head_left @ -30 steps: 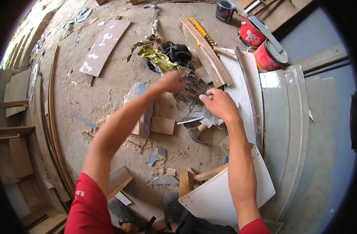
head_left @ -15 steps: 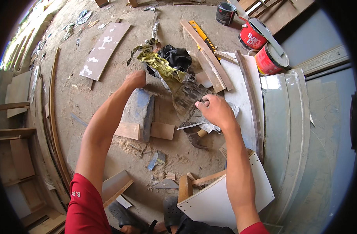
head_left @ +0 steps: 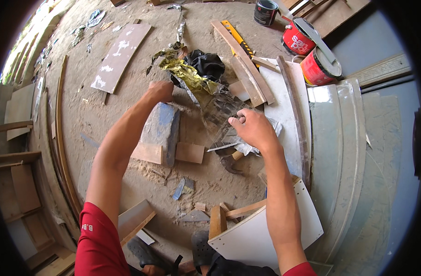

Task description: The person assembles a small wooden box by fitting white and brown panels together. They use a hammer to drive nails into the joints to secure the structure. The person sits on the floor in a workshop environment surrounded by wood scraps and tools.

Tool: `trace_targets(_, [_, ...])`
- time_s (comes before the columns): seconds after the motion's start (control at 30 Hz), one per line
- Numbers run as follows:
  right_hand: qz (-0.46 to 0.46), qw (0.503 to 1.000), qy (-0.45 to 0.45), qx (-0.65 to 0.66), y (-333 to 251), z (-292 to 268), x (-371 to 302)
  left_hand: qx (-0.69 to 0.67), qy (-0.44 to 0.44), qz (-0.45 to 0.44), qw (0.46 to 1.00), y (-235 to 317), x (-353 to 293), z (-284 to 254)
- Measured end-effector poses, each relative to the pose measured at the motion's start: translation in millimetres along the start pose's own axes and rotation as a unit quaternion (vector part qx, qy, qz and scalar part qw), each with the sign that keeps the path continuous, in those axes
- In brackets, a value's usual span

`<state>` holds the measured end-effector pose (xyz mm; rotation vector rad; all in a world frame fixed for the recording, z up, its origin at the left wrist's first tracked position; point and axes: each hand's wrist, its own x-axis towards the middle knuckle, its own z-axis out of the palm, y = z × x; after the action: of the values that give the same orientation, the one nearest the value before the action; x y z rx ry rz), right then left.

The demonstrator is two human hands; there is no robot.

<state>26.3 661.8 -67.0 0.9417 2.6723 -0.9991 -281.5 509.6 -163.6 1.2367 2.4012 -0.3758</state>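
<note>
A crumpled plastic bag, part yellow and silver and part see-through with dark print (head_left: 219, 110), spreads between my hands. The fingers of my right hand (head_left: 252, 129) pinch its near right edge. My left hand (head_left: 161, 91) is closed in a fist at the bag's left side; what its fingers hold is hidden. Black plastic (head_left: 208, 66) lies bunched against the yellow part. Just below my left fist is a grey block with blue patches (head_left: 161, 126), with small wood pieces (head_left: 190, 152) beside it. A hammer (head_left: 230, 162) lies partly under the bag, near my right wrist.
A yellow handsaw or level (head_left: 236, 37) lies behind wooden strips (head_left: 247, 64). Paint cans (head_left: 295, 39) stand at the far right, near glass sheets (head_left: 339, 161). A white board box (head_left: 265, 234) is under my right forearm. Long wooden strips (head_left: 61, 138) line the left side.
The view has shifted slightly. Both hands keep nearly the same places, and the right hand still pinches the plastic bag, which has moved very little.
</note>
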Motion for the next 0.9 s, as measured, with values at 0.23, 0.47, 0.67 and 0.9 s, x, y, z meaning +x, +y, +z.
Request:
trace_targets(0.23, [0.011, 1.000, 0.006, 0.013, 9, -1, 3, -0.327, -0.078, -0.004, 0.942, 32, -19, -32])
trace_targets(0.47, [0.025, 1.000, 0.006, -0.008, 3, -6, 4, -0.367, 0.017, 0.147, 0.918, 138, -39, -7])
trace_targets(0.67, [0.021, 1.000, 0.010, -0.005, 10, -5, 2, -0.312, 0.040, 0.016, 0.949, 81, -29, -21])
trace_targets(0.9, [0.004, 1.000, -0.005, -0.003, -5, -2, 2, -0.351, 0.135, -0.231, 0.897, -82, 22, 34])
